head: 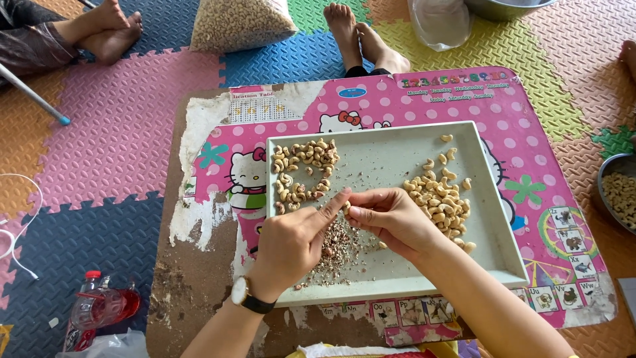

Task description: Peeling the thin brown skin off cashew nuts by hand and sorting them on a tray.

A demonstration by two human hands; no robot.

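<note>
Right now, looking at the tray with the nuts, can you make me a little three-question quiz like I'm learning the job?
1. True or false: both hands meet over the grey tray, pinching one cashew between them.
2. Which pile lies on the tray's right side? A) pale peeled cashews B) brown skin flakes C) unpeeled cashews
3. What is strapped to the left wrist?

Key:
1. True.
2. A: the pale cashews are on the right, the darker unpeeled cashews at the upper left, and the skin flakes under the hands.
3. A wristwatch with a dark strap.
</note>
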